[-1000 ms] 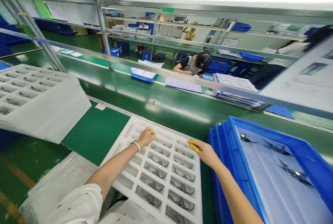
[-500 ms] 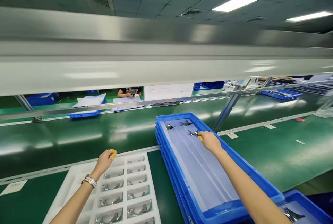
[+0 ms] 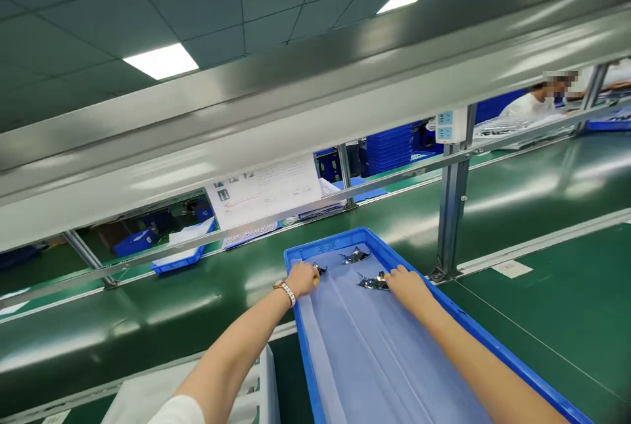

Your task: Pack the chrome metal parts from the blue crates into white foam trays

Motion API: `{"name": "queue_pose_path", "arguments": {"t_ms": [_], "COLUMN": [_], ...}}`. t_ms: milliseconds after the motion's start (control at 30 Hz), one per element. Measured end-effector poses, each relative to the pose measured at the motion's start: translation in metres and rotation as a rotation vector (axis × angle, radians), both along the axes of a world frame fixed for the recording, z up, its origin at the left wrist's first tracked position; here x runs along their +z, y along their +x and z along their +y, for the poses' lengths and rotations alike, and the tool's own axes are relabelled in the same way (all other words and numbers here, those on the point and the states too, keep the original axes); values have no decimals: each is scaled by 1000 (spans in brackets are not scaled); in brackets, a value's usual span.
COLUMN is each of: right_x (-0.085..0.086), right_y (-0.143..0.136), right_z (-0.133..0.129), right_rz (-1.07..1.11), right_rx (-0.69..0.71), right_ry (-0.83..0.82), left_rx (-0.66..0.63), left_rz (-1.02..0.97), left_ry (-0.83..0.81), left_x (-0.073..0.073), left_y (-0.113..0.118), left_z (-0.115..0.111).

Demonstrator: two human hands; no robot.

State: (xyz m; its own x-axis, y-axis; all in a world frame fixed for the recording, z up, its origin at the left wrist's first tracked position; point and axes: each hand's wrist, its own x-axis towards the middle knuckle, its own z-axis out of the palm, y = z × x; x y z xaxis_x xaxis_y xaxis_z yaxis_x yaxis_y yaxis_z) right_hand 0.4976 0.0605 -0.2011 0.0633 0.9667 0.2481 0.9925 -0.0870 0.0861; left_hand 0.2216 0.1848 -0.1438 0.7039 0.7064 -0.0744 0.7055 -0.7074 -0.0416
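Observation:
A blue plastic tray (image 3: 302, 319) lined with a pale sheet holds a few shiny, pointed metal parts at its far end. My right hand (image 3: 405, 284) pinches the end of one shiny metal part (image 3: 372, 281) near the tray's right side. At the far left corner my left hand (image 3: 303, 279) closes its fingers on another shiny metal part (image 3: 321, 269), mostly hidden behind them. Yellow covers show on fingertips of both hands. A third shiny metal part (image 3: 355, 255) lies between and beyond them, touched by neither hand.
Left of the tray stands a white foam tray (image 3: 269, 378) with compartments, partly behind my left arm. A metal post (image 3: 449, 213) rises beyond the tray's right side. A rail (image 3: 394, 182) crosses behind, under a long lamp housing. Another person (image 3: 535, 103) sits far right.
My left hand has moved from above the white foam tray to the metal part at the blue tray's far left. My right hand stays at its part. The view has turned right and tilted.

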Motion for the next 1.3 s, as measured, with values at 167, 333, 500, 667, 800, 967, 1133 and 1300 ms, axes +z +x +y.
{"name": "queue_pose_path", "arguments": {"t_ms": [167, 333, 500, 667, 800, 967, 1133, 1300], "right_x": [-10, -10, -11, -6, 3, 12, 14, 11], "right_y": [12, 12, 13, 17, 14, 8, 5, 6], "right_z": [3, -1, -7, -16, -22, -30, -47, -66], "right_rz": [5, -15, -27, 11, 66, 92, 129, 336], "right_rx": [66, 114, 154, 193, 236, 263, 292, 327], "right_ry": [27, 24, 60, 71, 66, 102, 102, 260], "left_rx": [80, 166, 202, 202, 210, 261, 324, 390], "left_rz": [194, 243, 247, 173, 126, 80, -8, -201], "left_ry": [69, 150, 155, 182, 208, 187, 147, 96], "left_x": [-25, -25, -30, -31, -29, -31, -26, -9], "left_y": [18, -1, -1, 2, -2, 0, 0, 0], "left_z": [16, 33, 38, 42, 47, 50, 50, 45]}}
